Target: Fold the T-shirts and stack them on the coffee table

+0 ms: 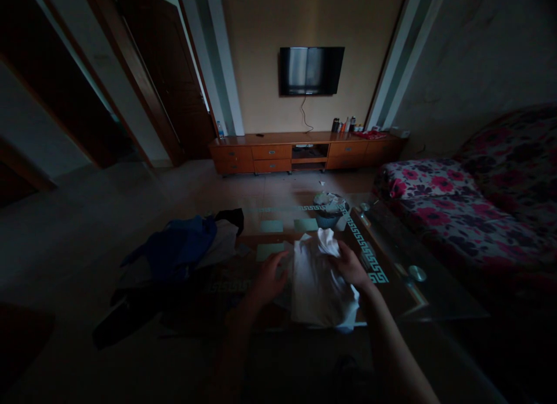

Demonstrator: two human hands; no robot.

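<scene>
A white cloth (319, 282) lies bunched on the glass coffee table (452, 302), its top edge crumpled. My right hand (350, 267) is closed on the cloth's right side, fingers pressed into the fabric. Just left of the cloth is my left hand (270, 279), its fingers apart and nothing visible held in it; whether a fingertip touches the cloth's edge is too dark to tell. Farther left on the table, a heap of clothes includes a blue garment (180, 247) and dark pieces.
Beyond the cloth stands a bin (328, 218) with a plastic liner. A flowered sofa (448, 186) is at the right. Against the far wall, a long wooden cabinet (272, 154) bears bottles and small items below a television (311, 71).
</scene>
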